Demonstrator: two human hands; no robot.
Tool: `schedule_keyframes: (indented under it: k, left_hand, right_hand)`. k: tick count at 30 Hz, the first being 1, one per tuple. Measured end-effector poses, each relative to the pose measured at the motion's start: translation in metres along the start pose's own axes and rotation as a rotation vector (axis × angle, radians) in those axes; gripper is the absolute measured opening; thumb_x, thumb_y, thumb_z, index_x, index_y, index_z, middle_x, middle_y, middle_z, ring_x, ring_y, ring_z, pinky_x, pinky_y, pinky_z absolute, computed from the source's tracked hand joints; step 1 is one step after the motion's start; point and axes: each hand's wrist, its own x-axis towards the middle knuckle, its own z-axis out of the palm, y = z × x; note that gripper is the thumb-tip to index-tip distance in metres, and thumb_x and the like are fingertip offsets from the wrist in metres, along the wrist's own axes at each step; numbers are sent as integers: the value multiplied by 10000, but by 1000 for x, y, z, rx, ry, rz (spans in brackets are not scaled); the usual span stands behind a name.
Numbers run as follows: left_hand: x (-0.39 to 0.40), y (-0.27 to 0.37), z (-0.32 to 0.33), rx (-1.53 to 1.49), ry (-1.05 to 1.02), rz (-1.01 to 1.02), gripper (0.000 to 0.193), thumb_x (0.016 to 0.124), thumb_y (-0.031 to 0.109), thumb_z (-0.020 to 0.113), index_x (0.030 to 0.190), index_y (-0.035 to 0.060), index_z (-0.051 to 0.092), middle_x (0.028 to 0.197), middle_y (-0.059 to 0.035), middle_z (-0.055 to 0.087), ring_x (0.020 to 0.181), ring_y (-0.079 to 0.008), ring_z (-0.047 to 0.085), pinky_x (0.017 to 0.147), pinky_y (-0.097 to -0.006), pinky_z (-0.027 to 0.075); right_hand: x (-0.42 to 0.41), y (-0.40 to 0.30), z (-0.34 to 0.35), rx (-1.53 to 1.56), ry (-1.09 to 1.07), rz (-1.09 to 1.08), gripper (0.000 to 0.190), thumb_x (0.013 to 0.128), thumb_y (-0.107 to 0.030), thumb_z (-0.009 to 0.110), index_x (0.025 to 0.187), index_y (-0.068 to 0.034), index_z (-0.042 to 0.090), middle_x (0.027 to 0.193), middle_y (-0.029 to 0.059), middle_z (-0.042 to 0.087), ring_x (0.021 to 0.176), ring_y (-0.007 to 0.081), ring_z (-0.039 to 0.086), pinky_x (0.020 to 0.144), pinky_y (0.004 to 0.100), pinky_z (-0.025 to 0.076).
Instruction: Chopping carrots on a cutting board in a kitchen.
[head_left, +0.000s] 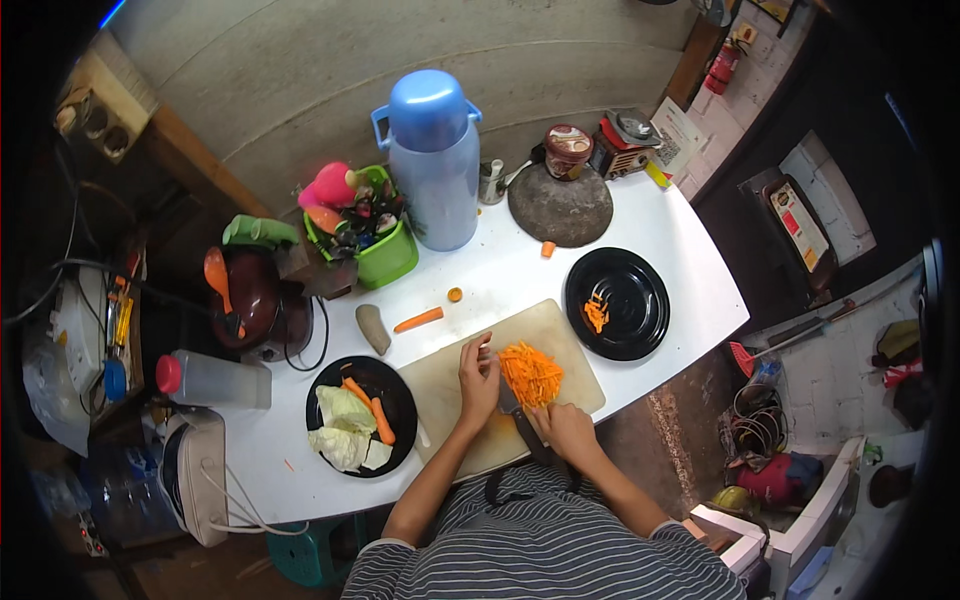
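Observation:
A heap of carrot sticks (531, 375) lies on the cutting board (442, 375). At its left edge is my left hand (478, 379), fingers slightly bent; whether it touches the carrots or blade cannot be told. Below the heap, my right hand (562, 429) is beside a knife (510, 401) with a dark handle; how it holds the knife is partly hidden. A black plate (637, 330) with a few carrot sticks (597, 313) stands right of the board. Left of the board, another black plate (311, 397) bears cabbage pieces (341, 435) and carrots (382, 420).
Behind the board lie a carrot piece (418, 319), a grey elongated stone (373, 328) and a small orange cap (454, 294). A blue flask (439, 180), a green utensil basket (388, 259) and a round stone mortar (559, 210) stand farther back. A red-capped container (217, 379) is at left.

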Motion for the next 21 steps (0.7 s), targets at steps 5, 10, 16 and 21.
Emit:
schedule_keyframes:
  k: [5, 10, 16, 21]
  left_hand:
    - [57, 9, 28, -25, -123, 33, 230, 876, 16, 583, 1099, 2, 638, 1050, -106, 634, 908, -178, 621, 768, -285, 517]
    - [133, 2, 79, 52, -190, 155, 195, 863, 33, 618, 1049, -4, 660, 1041, -129, 656, 870, -180, 643, 752, -288, 522]
    - [207, -27, 134, 74, -134, 188, 300, 804, 7, 677, 1094, -46, 622, 958, -155, 669, 742, -168, 665, 662, -269, 535]
    - [217, -35, 149, 73, -183, 102, 279, 775, -15, 693, 1045, -42, 624, 901, -138, 675, 711, -149, 665, 658, -262, 539]
  right_hand:
    - [52, 32, -28, 269, 302, -21, 249, 897, -191, 589, 786, 32, 578, 697, 229, 600, 656, 399, 604, 605, 463, 464]
    - [147, 61, -46, 374, 577, -228, 74, 842, -20, 604, 840, 37, 558, 754, 166, 570, 669, 294, 570, 622, 368, 447]
    - [253, 71, -49, 423, 665, -309, 132, 820, 28, 583, 936, 71, 629, 883, 219, 634, 830, 355, 634, 733, 400, 503]
    - [280, 71, -53, 306, 608, -296, 120, 810, 33, 544, 899, 43, 623, 912, 236, 609, 902, 409, 604, 779, 465, 487]
